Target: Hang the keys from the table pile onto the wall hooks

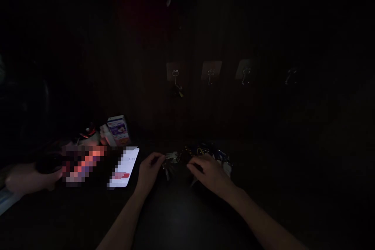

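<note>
The scene is very dark. My left hand point(150, 172) rests on a dark table, fingers pinched on a bunch of keys point(170, 161). My right hand point(209, 172) lies just to the right of it, fingers curled over a tangled pile of keys and key rings point(208, 152); what it grips is hidden. A row of small metal hooks point(210, 75) is fixed on the dark wall behind, and something small hangs from the leftmost hook point(175, 80).
A lit phone point(124, 168) lies left of my left hand. Small boxes and packets point(117, 129) stand behind it. Another person's hand point(27, 177) rests at the far left edge beside a blurred lit object point(83, 162).
</note>
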`<state>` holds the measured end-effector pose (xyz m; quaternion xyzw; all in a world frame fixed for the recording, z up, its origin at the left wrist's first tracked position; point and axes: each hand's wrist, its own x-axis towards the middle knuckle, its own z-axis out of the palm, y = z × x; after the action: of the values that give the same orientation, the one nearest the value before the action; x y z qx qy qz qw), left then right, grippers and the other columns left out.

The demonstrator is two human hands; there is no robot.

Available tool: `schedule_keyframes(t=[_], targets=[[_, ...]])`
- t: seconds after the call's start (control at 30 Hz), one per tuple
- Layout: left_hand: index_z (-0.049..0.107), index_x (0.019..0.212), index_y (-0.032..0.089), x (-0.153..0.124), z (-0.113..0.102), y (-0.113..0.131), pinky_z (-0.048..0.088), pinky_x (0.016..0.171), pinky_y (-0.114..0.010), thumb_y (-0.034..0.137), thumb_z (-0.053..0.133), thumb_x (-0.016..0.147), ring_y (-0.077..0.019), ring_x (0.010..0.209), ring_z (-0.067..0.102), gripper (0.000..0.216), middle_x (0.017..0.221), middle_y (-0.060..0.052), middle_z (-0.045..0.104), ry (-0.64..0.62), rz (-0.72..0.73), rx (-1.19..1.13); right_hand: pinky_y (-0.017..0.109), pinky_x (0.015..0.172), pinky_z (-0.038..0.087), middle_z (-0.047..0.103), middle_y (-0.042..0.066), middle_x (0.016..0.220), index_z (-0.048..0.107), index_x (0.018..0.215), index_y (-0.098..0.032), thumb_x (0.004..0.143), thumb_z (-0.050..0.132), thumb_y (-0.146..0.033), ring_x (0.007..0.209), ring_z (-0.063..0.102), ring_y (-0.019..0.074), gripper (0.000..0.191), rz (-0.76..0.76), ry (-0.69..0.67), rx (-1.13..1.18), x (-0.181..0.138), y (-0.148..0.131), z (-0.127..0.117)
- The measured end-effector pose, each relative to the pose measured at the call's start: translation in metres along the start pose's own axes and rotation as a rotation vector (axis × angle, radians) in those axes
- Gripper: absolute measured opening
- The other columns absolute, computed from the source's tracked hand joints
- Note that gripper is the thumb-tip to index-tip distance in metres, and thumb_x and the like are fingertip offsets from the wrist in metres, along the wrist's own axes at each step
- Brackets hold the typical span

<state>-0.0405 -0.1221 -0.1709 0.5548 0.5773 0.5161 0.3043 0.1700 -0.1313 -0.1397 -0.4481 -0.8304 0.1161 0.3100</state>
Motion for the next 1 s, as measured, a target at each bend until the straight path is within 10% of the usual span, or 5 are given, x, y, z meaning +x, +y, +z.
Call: schedule_keyframes(t=[0.33, 1.0], targets=[[0.064, 0.068, 0.017, -0.006, 0.006, 0.01, 0.043, 0.052, -0.02, 0.039, 0.063, 0.066, -0.0129, 0.057, 0.057, 0.022, 0.059, 0.003, 0.063, -0.056, -0.23, -0.269, 0.028, 0.075, 0.047, 0.066, 0.002, 0.101, 0.059, 0.102, -0.024, 0.085, 0.05, -0.031, 0.094, 0.06, 0.018, 0.021, 0.161, 0.085, 0.418, 0.003, -0.008, 0.049], [0.063, 0.108, 0.02, -0.012, 0.018, -0.006, 0.046, 0.056, -0.02, 0.039, 0.063, 0.075, -0.0169, 0.083, 0.063, 0.038, 0.091, -0.006, 0.068, -0.374, -0.301, -0.534, 0.03, 0.077, 0.051, 0.069, 0.001, 0.091, 0.061, 0.094, -0.024, 0.084, 0.051, -0.023, 0.086, 0.064, 0.0168, 0.014, 0.081, 0.272, 0.183, -0.006, 0.012, 0.051]])
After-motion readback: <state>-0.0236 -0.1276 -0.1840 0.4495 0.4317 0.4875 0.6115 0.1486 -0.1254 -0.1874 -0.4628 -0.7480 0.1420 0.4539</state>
